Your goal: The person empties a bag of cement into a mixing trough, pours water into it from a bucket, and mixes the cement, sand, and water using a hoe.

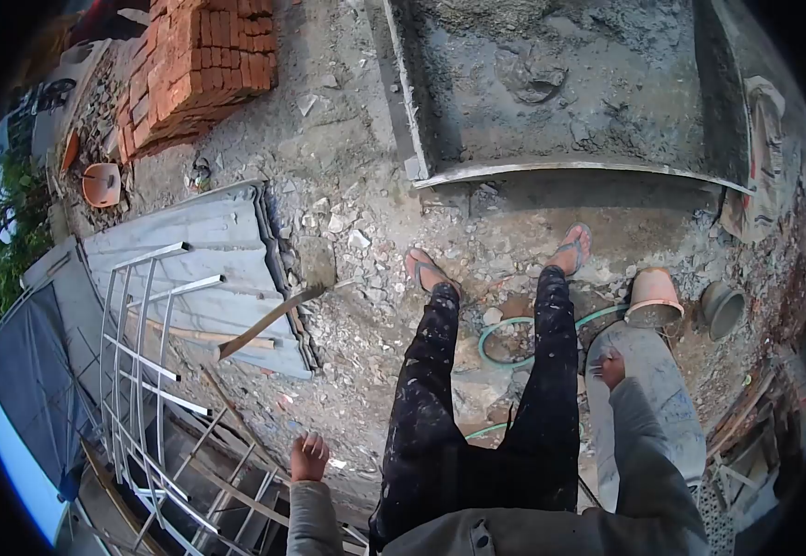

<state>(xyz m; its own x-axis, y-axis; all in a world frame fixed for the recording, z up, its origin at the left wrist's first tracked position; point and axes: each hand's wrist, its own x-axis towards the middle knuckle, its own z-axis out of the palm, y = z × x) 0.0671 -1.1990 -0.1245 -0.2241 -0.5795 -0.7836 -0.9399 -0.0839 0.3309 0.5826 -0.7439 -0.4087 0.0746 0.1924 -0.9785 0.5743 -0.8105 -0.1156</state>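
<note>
My left hand [309, 457] hangs at the lower middle, beside my left leg over the rubble ground, with its fingers curled; whether it holds anything is too small to tell. To the right of my legs, my right hand [609, 369] hangs above a grey board [653, 408], its fingers partly spread and nothing seen in them. Near the right hand lie a green hose [505, 363] and an orange-tan bucket [654, 298]. My sandalled feet stand before a metal-edged trough [588, 167] of wet grey mortar [551, 83].
Stacked red bricks [213, 65] stand at upper left. Corrugated sheets [208, 232], a metal frame [157, 371] and a long-handled tool [271, 322] lie at left. A grey bucket [723, 310] and a sack [760, 167] are at right, an orange pan [101, 185] far left.
</note>
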